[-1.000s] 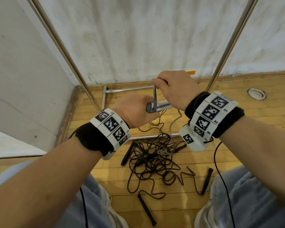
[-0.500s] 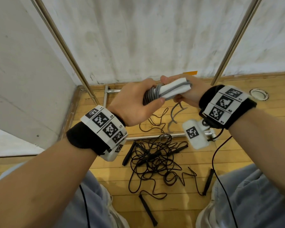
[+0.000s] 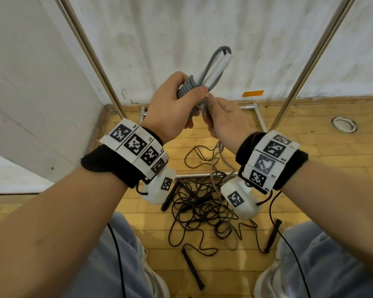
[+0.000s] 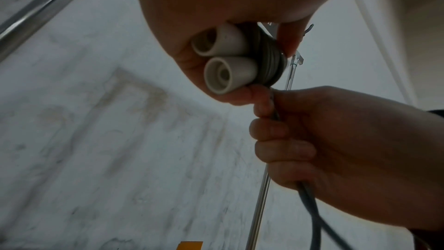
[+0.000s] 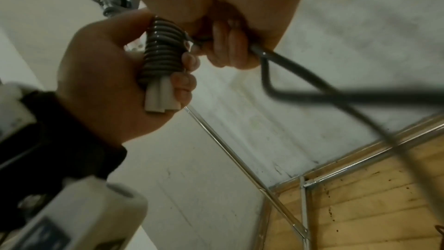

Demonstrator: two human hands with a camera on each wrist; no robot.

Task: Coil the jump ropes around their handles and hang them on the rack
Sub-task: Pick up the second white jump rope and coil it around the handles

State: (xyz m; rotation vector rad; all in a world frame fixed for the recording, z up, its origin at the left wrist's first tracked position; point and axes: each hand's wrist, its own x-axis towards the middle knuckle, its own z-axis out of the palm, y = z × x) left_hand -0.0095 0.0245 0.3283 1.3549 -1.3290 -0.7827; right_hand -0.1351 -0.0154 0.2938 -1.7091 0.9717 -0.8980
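Grey jump rope part-coiled on its paired white handles, held in both hands before the rack.

The left hand [image 3: 170, 108] is clenched round the white handles [image 4: 223, 58], which lie side by side with hollow round ends; tight grey coils [image 5: 163, 50] bind them within the fist. Just below that grip, touching it, the right hand [image 3: 224, 121] is closed round the grey rope [image 4: 310, 208], whose free length trails down from it. Above the left fist a grey loop [image 3: 221, 50] arches over the handle tips. Either side rise the rack [image 3: 306, 67] poles; below both hands, black jump ropes [image 3: 202, 209] lie tangled on the wooden floor [image 3: 323, 125].
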